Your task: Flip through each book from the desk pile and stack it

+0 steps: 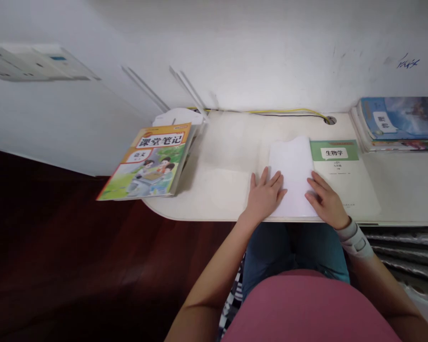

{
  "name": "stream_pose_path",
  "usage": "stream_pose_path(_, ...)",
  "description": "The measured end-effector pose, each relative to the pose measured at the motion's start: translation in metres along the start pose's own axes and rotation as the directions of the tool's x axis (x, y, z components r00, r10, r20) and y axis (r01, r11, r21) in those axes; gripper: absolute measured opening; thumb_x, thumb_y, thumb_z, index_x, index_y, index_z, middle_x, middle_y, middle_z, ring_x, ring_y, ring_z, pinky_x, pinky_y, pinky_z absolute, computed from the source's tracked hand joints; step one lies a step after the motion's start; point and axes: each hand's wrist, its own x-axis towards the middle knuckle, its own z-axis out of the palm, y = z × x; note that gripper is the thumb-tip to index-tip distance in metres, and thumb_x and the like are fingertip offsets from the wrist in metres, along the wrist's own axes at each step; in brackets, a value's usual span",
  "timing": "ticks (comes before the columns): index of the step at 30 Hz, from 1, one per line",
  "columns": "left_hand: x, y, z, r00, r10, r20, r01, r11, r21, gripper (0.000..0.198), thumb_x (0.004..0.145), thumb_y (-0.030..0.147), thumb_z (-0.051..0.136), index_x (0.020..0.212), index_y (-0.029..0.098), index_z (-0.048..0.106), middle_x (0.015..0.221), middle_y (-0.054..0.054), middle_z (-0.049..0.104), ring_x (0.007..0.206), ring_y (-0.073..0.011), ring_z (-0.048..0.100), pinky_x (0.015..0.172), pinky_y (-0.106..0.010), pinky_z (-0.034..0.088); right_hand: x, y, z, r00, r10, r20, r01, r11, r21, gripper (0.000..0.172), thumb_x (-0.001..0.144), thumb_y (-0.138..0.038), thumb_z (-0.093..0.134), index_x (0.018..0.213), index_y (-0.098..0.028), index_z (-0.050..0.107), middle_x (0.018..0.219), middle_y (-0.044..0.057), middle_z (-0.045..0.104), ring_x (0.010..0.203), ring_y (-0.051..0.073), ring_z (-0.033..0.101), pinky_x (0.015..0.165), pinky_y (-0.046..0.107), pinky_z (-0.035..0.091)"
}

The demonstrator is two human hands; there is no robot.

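Observation:
An open book with a green header lies on the pale desk in front of me. A blank white page is folded over its left side. My left hand lies flat on the left edge of that page, fingers spread. My right hand rests on the page's right edge where it meets the book, fingers extended. A white band is on my right wrist.
A colourful textbook sits on a stack at the desk's left end, overhanging the edge. More books are stacked at the back right. A yellow cable runs along the wall. Dark floor lies to the left.

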Motion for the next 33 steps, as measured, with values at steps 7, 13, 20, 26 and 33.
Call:
stream_pose_path(7, -0.014, -0.005, 0.001, 0.994, -0.098, -0.045, 0.095, 0.993, -0.064, 0.048, 0.094, 0.045, 0.04, 0.138, 0.025, 0.048, 0.148, -0.008, 0.043, 0.141, -0.0339, 0.029, 0.109, -0.062, 0.027, 0.001, 0.0, 0.002, 0.998, -0.059, 0.027, 0.059, 0.998, -0.029, 0.041, 0.092, -0.038, 0.047, 0.129, -0.02, 0.057, 0.146, 0.011, 0.046, 0.135, 0.027, 0.041, 0.11, 0.051, 0.039)
stream_pose_path(13, -0.025, -0.021, 0.003, 0.982, -0.173, -0.08, 0.162, 0.977, -0.136, 0.054, 0.094, 0.047, 0.04, 0.141, 0.02, 0.043, 0.149, -0.013, 0.04, 0.14, -0.034, 0.031, 0.11, -0.057, 0.029, 0.001, 0.001, 0.007, 0.989, -0.116, 0.095, 0.129, 0.982, -0.141, 0.051, 0.093, -0.038, 0.046, 0.138, -0.015, 0.046, 0.153, 0.016, 0.032, 0.141, 0.029, 0.03, 0.111, 0.051, 0.036)
stream_pose_path(20, -0.04, -0.049, 0.012, 0.931, -0.298, -0.213, 0.239, 0.935, -0.262, 0.054, 0.096, 0.043, 0.036, 0.142, 0.015, 0.039, 0.149, -0.019, 0.038, 0.142, -0.0319, 0.028, 0.109, -0.054, 0.034, 0.002, -0.004, 0.003, 0.95, -0.181, 0.256, 0.225, 0.962, -0.157, 0.074, 0.087, -0.056, 0.051, 0.146, -0.013, 0.034, 0.157, 0.019, 0.018, 0.145, 0.032, 0.014, 0.112, 0.056, 0.03)
stream_pose_path(26, -0.041, -0.047, 0.015, 0.873, -0.409, -0.265, 0.326, 0.895, -0.305, 0.047, 0.096, 0.039, 0.037, 0.139, 0.019, 0.04, 0.153, -0.017, 0.029, 0.143, -0.0279, 0.027, 0.108, -0.049, 0.039, 0.001, -0.004, 0.003, 0.929, -0.199, 0.311, 0.265, 0.946, -0.188, 0.084, 0.085, -0.063, 0.049, 0.147, -0.011, 0.029, 0.156, 0.021, 0.019, 0.145, 0.032, 0.013, 0.114, 0.053, 0.027)
stream_pose_path(33, -0.041, -0.062, 0.009, 0.824, -0.504, -0.259, 0.363, 0.821, -0.441, 0.05, 0.09, 0.033, 0.045, 0.138, 0.017, 0.042, 0.142, -0.019, 0.044, 0.124, -0.0266, 0.051, 0.097, -0.044, 0.049, 0.001, -0.008, 0.007, 0.929, -0.185, 0.321, 0.27, 0.931, -0.244, 0.082, 0.086, -0.064, 0.046, 0.144, -0.008, 0.036, 0.153, 0.023, 0.026, 0.145, 0.032, 0.015, 0.114, 0.053, 0.027)
